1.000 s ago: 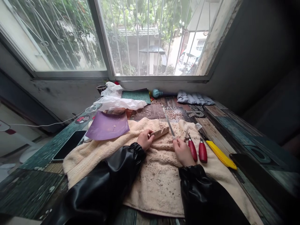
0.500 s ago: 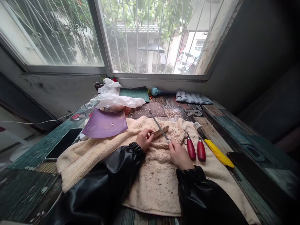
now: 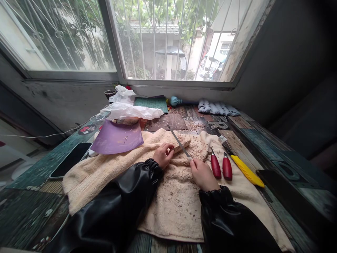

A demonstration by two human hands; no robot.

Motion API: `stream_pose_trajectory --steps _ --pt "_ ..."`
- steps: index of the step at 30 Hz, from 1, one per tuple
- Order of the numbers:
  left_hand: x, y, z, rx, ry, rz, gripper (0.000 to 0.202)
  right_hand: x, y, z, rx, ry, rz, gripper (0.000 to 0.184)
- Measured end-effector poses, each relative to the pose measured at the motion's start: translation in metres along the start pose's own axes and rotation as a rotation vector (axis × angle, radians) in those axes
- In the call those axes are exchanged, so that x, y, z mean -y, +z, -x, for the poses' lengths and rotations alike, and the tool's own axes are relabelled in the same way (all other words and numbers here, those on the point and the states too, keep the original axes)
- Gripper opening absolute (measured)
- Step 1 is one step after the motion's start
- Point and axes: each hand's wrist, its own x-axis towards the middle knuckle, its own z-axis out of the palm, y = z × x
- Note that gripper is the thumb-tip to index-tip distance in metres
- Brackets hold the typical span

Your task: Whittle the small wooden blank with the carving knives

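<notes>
My left hand (image 3: 163, 155) is closed around the near end of a small piece of wood (image 3: 182, 147), holding it down on a beige towel (image 3: 173, 203). In my right hand (image 3: 204, 174) is the handle end of a thin metal file (image 3: 179, 141). The file slants up and to the left, crossing over the wood. Fingers hide part of the wood and most of the file's handle. Wood shavings lie scattered over the towel. To the right of my right hand rest two red-handled carving tools (image 3: 216, 166) and a yellow-handled saw or knife (image 3: 247, 171).
A purple sheet of sandpaper (image 3: 117, 137) and a phone (image 3: 71, 160) lie on the left. Behind are a white plastic bag (image 3: 134, 111), a green cutting mat (image 3: 151, 103) and a grey padded bundle (image 3: 218, 107). A barred window stands beyond the table.
The view has shifted very slightly. Both hands keep their holds, and the file stays across the wood with hardly any visible movement.
</notes>
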Motion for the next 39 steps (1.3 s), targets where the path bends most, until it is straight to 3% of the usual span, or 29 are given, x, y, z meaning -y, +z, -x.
stream_pose_trajectory --steps 18,24,29,39 --pt "-0.001 0.000 0.000 -0.024 0.078 -0.086 0.015 0.000 0.002 0.001 -0.009 -0.004 0.016 0.031" --pt "-0.001 -0.001 0.000 -0.015 0.144 -0.137 0.026 0.000 0.002 0.001 -0.003 -0.006 0.024 0.031" --pt "-0.007 -0.002 0.004 0.034 0.223 -0.291 0.041 0.000 0.002 0.001 0.011 -0.003 0.035 0.033" --pt "-0.012 -0.003 0.006 0.118 0.305 -0.395 0.044 0.000 0.003 -0.001 0.020 -0.002 0.059 0.031"
